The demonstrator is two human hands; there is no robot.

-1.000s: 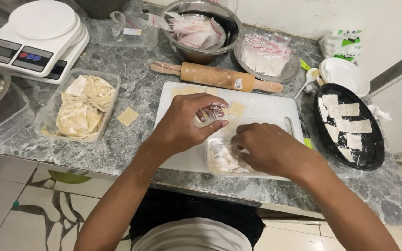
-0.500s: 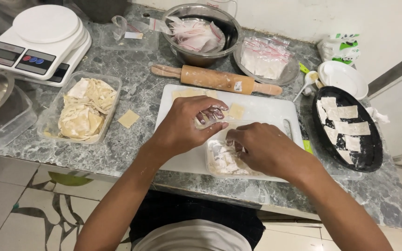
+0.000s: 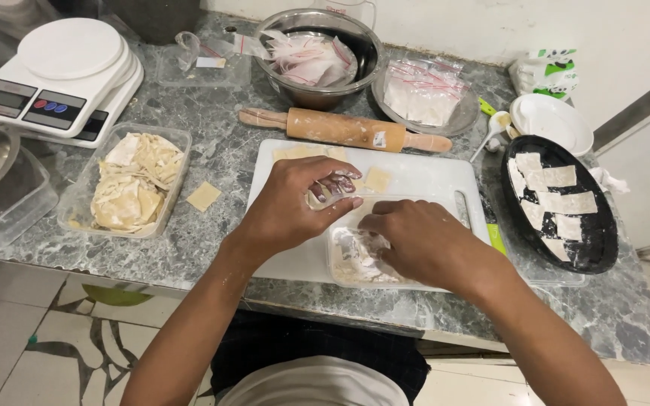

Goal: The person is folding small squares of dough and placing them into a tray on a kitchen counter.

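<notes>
Filling tub (image 3: 355,259) lies directly under the right hand (image 3: 408,244), fingers curled inside; left hand (image 3: 295,203) pinches a wrapper (image 3: 332,192) just above.

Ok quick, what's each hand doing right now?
Left hand: closed, pinching a small piece of dough above the white cutting board.
Right hand: fingers curled into the clear plastic container of floury filling; grip hidden.

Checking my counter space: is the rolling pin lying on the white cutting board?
No, the rolling pin lies on the stone counter behind the cutting board.
</notes>
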